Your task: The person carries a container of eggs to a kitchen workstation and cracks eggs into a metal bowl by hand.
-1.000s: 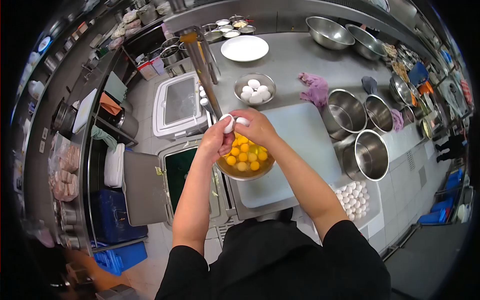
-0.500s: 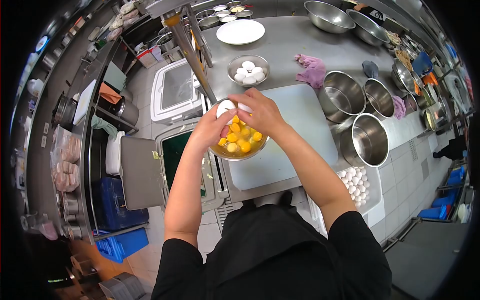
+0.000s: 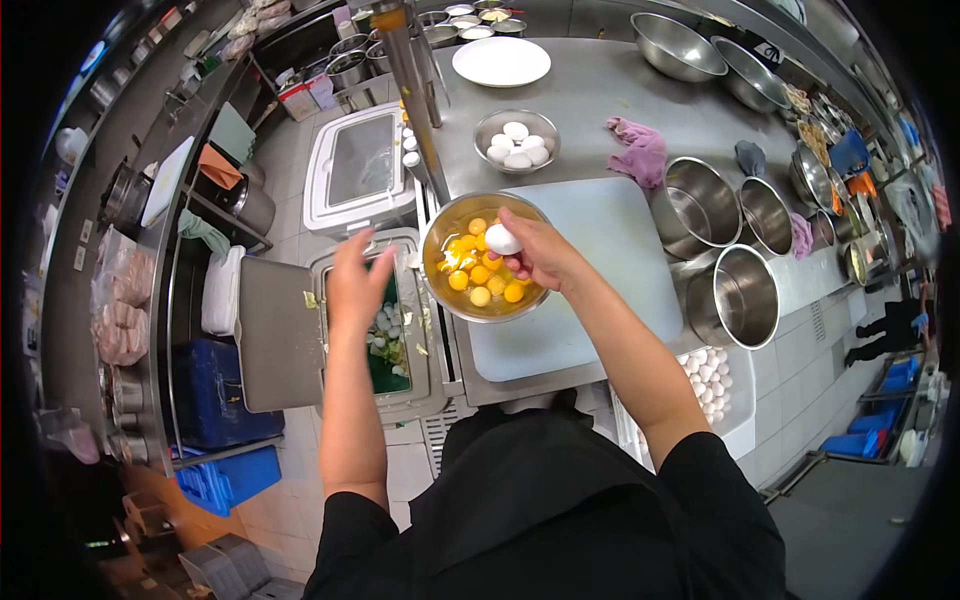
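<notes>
My right hand (image 3: 545,255) is closed around a white egg (image 3: 502,240) above the right side of a metal bowl (image 3: 530,303). Several egg yolks (image 3: 481,297) lie in clear egg white inside that bowl, which stands at the left edge of a pale cutting board (image 3: 570,340). My left hand (image 3: 358,280), slightly blurred, hangs over an open waste bin (image 3: 425,375) with thumb and fingers apart and nothing seen in it. White shells and green scraps show in the bin. A smaller metal bowl (image 3: 482,160) of whole eggs stands just beyond the board.
Three deep metal pots (image 3: 705,305) stand right of the board, near a purple cloth (image 3: 638,152). A tray of eggs (image 3: 738,400) sits below the counter's front edge. A metal post (image 3: 425,130) rises behind the yolk bowl. A white plate (image 3: 500,62) lies farther back.
My left hand has moved left from the yolk bowl to over the bin and its fingers have spread. My right hand has shifted right, with the egg now in plain view.
</notes>
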Demonstrator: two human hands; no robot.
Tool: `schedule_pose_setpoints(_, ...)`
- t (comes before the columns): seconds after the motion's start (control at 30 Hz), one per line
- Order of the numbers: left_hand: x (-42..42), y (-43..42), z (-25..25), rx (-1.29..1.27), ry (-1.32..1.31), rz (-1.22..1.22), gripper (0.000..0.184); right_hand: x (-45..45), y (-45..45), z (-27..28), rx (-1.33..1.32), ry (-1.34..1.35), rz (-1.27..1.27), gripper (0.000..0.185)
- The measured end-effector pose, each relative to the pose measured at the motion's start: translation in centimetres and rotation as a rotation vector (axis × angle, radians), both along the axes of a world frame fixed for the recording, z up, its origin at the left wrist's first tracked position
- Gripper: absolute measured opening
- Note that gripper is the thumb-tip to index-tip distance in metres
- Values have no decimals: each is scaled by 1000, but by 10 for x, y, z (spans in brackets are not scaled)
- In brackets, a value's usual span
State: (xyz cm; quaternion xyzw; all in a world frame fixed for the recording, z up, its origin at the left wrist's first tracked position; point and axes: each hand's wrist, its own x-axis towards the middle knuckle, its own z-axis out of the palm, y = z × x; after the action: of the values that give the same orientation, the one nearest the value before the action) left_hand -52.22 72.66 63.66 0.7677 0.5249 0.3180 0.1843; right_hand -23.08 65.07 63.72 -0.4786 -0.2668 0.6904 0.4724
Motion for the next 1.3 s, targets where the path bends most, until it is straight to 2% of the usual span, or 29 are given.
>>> schedule_pose_setpoints(0.07, 55, -20, 13, -237, -229, -247, 52, -5, 2, -1, -4, -45, -10, 42)
schedule_pose_setpoints(0.13, 92, -36, 26, -360, -200, -417, 49, -11, 2, -4, 19, -82, -22, 43)
schedule_pose_setpoints(0.2, 102, -33, 20, -432, -265, -440, 47, -15, 2, -4, 41, -120, -33, 44)
schedule_pose_setpoints(0.23, 107, -32, 18, -501, -324, -461, 45, -15, 2, -1, 71, -226, -31, 46)
schedule_pose_setpoints(0.27, 110, -30, 16, -506, -322, -475, 45, -15, 2, 0, 98, -329, -41, 47)
schedule_pose_setpoints(0.3, 109, -28, 15, -478, -325, -481, 43, -18, 6, -9, 265, -536, -97, 50)
schedule_pose_setpoints(0.33, 109, -25, 14, -450, -327, -487, 42, -15, 9, -11, 257, -536, -108, 50)
schedule_pose_setpoints(0.4, 110, -17, 11, -412, -341, -519, 39, -9, 16, -13, 603, -1024, -128, 50)
schedule_pose_setpoints(0.43, 109, -14, 11, -363, -339, -536, 40, -10, 9, 11, 544, -1095, -79, 49)
schedule_pose_setpoints(0.47, 109, -10, 11, -314, -338, -552, 40, -10, 8, 22, 541, -1096, -82, 49)
schedule_pose_setpoints(0.53, 110, -9, 13, -256, -359, -567, 42, -11, 9, 39, 480, -1266, -7, 50)
schedule_pose_setpoints(0.67, 104, -11, 16, -303, -473, -548, 45, -18, 8, 54, 438, -1235, 94, 60)
schedule_pose_setpoints(0.73, 94, -12, 17, -327, -525, -547, 47, -26, 12, 45, 625, -1159, 50, 64)
schedule_pose_setpoints(0.77, 85, -7, 21, -299, -542, -546, 48, -22, 18, 44, 555, -1032, 184, 75)
schedule_pose_setpoints(0.8, 76, -2, 25, -270, -560, -545, 49, -28, 24, 43, 548, -1034, 177, 75)
schedule_pose_setpoints(0.87, 47, 2, 24, -285, -587, -513, 52, -52, 29, 32, 593, -674, 83, 75)
schedule_pose_setpoints(0.9, 29, -3, 14, -304, -660, -486, 54, -65, 16, 36, 499, -682, 102, 77)
schedule_pose_setpoints(0.93, 10, -11, -1, -315, -732, -460, 56, -81, -2, 27, 618, -886, 42, 75)
schedule_pose_setpoints(1.0, -31, -12, -31, -336, -701, -426, 62, -107, -29, 0, 862, -1058, -64, 70)
schedule_pose_setpoints(1.07, -63, 16, -18, -388, -552, -214, 66, -119, -17, 6, 893, -1081, -37, 63)
schedule_pose_setpoints(1.1, -70, 36, -6, -398, -307, -16, 68, -122, -4, 15, 947, -1109, -4, 57)
schedule_pose_setpoints(1.2, -76, 55, -7, -358, -382, 39, 66, -117, -14, 15, 932, -1157, 6, 46)
schedule_pose_setpoints(1.23, -68, 49, -10, -322, -468, -7, 61, -113, -26, 11, 973, -1153, -76, 37)
schedule_pose_setpoints(1.3, -45, 30, -12, -295, -499, -83, 57, -100, -61, 5, 956, -1146, -141, 33)
